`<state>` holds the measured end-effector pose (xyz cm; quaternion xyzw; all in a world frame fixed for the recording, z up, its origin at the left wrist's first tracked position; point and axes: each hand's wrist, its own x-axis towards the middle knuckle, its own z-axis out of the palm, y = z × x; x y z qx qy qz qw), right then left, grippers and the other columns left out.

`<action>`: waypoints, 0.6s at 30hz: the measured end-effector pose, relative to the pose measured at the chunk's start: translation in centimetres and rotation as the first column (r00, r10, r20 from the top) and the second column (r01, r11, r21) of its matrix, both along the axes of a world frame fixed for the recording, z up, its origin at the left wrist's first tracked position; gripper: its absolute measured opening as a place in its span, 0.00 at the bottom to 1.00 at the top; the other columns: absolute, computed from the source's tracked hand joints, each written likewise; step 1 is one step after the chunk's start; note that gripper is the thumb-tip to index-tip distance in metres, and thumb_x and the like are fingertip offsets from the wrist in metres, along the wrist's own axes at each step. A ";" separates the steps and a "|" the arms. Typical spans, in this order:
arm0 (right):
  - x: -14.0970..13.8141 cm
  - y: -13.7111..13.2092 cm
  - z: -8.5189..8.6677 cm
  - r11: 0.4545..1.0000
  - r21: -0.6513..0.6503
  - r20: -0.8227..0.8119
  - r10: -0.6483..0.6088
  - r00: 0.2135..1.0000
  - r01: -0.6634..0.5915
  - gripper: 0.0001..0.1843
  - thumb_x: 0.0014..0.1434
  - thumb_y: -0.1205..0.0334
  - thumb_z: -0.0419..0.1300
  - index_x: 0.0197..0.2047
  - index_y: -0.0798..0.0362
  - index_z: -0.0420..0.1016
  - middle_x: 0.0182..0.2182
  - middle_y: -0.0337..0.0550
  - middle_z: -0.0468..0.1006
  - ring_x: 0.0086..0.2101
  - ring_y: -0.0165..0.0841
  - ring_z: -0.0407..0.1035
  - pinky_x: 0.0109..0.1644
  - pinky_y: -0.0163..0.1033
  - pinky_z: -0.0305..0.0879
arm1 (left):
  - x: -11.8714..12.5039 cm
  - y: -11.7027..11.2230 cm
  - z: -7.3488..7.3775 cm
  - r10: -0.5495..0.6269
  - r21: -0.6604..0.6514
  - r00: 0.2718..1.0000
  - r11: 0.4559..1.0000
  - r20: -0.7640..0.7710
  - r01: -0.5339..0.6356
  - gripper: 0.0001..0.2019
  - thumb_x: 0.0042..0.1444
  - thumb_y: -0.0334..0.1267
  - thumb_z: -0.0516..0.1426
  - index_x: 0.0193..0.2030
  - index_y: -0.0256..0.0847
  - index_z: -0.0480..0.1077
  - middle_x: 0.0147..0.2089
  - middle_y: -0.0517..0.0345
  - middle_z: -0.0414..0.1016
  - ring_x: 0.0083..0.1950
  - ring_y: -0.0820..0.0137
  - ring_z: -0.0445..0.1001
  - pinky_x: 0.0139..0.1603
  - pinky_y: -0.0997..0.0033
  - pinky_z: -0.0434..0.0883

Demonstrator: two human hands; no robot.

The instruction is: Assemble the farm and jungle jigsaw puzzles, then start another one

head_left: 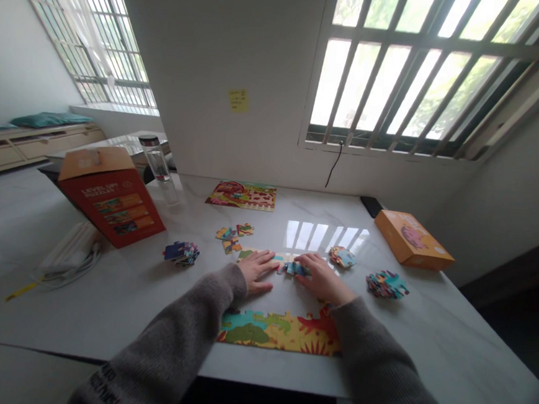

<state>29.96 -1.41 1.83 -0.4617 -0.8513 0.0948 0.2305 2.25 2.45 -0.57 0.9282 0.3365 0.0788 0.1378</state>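
My left hand (257,272) lies flat with its fingers spread, over part of an upper strip of joined puzzle pieces (247,254). Just to its right, the fingers of my right hand (320,277) close on a blue puzzle piece (296,269) at the table surface. Nearer to me, between my forearms, lies a joined puzzle section (282,332) showing green bushes, a green dinosaur and a red one. A few puzzle pieces (230,239) lie beyond my left hand. A small pile of pale pieces (342,256) sits beyond my right hand.
Dark puzzle pieces (181,253) are heaped at left, teal and red ones (387,285) at right. A red box (111,202), a glass bottle (155,159) and a white cabled device (67,251) stand left. Farther back are a farm picture (242,195), a phone (370,206) and an orange box (413,239).
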 end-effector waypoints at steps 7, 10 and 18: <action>0.1 0.1 0.0 1.000 -0.011 0.034 -0.025 0.999 0.025 0.18 0.60 0.63 0.63 0.54 0.51 0.74 0.49 0.48 0.78 0.52 0.42 0.67 0.58 0.46 0.65 | 0.8 1.7 1.6 0.031 0.191 0.999 0.981 -0.043 -0.022 0.12 0.64 0.40 0.56 0.51 0.45 0.76 0.63 0.49 0.71 0.63 0.57 0.67 0.63 0.55 0.68; 0.1 0.2 -0.2 1.000 -0.011 0.040 -0.021 0.999 0.022 0.19 0.60 0.64 0.63 0.55 0.52 0.73 0.49 0.48 0.77 0.52 0.42 0.67 0.58 0.46 0.65 | 1.8 2.3 2.2 -0.003 0.213 0.998 0.977 -0.060 0.016 0.12 0.64 0.39 0.57 0.53 0.48 0.75 0.60 0.52 0.73 0.59 0.59 0.69 0.60 0.56 0.69; 0.1 0.2 -0.2 1.000 -0.018 0.047 -0.024 0.999 0.025 0.19 0.59 0.64 0.64 0.54 0.51 0.74 0.50 0.48 0.77 0.52 0.42 0.67 0.58 0.46 0.65 | 1.0 3.1 2.2 -0.040 0.205 0.994 0.977 -0.098 0.060 0.12 0.58 0.38 0.61 0.49 0.49 0.76 0.54 0.54 0.74 0.53 0.60 0.70 0.55 0.61 0.70</action>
